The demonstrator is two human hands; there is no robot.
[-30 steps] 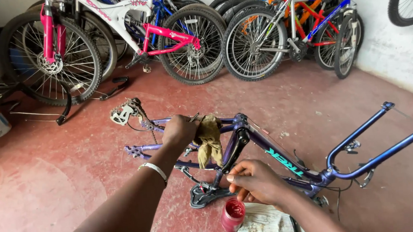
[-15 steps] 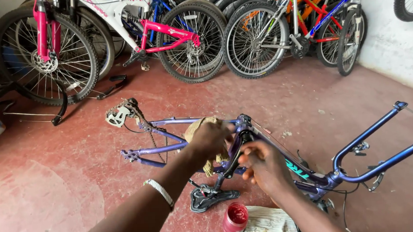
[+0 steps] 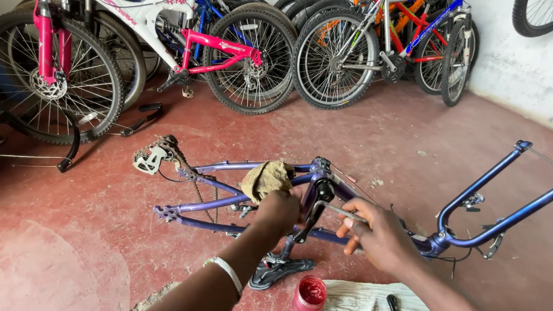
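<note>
A purple-blue bicycle frame [image 3: 229, 204] lies upside down on the red floor, its fork [image 3: 502, 195] pointing right and its derailleur and chain [image 3: 155, 157] at the left. My left hand [image 3: 278, 211] presses a tan rag [image 3: 265, 179] against the frame near the seat tube. My right hand [image 3: 379, 232] holds a thin brush [image 3: 338, 212] whose tip touches the frame by the black brake arm [image 3: 319, 197]. A small open pot of red paint [image 3: 309, 297] stands just below my hands.
Several bicycles [image 3: 234, 45] lean along the back wall, pink and white at left, blue and orange at right. A black pedal [image 3: 280, 270] rests on the floor under the frame. A pale sheet [image 3: 357, 301] with a dark tool [image 3: 392, 306] lies beside the pot.
My right hand rose from the paint pot to the frame with the brush. My left hand with the rag slid right along the frame toward the seat tube.
</note>
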